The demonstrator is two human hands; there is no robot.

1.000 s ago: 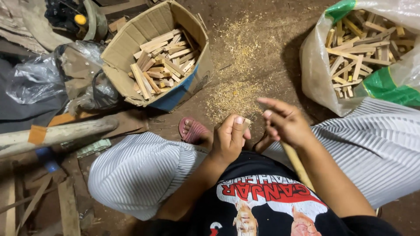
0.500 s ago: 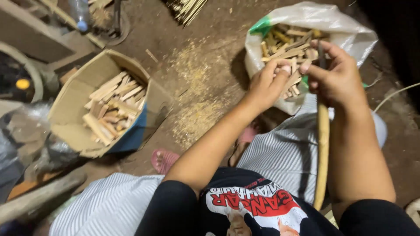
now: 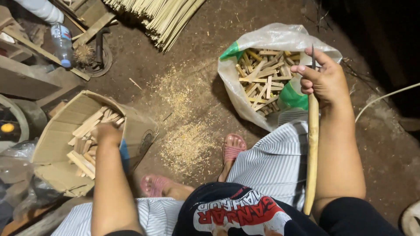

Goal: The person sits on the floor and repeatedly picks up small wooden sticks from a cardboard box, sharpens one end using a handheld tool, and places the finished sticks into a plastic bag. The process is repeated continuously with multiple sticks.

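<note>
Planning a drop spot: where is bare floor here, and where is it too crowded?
Bare dirt floor runs between the cardboard box and the plastic bag, below the bamboo strip bundle, though dusted with shavings. More bare ground lies right of the right hand. Crowded: the top-left corner around the bottle, and inside the box, where the left hand reaches.

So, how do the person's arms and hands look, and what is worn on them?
Both forearms are bare. The left hand and right hand have no gloves, rings or watch visible. Black short sleeves end just above the elbows.
</note>
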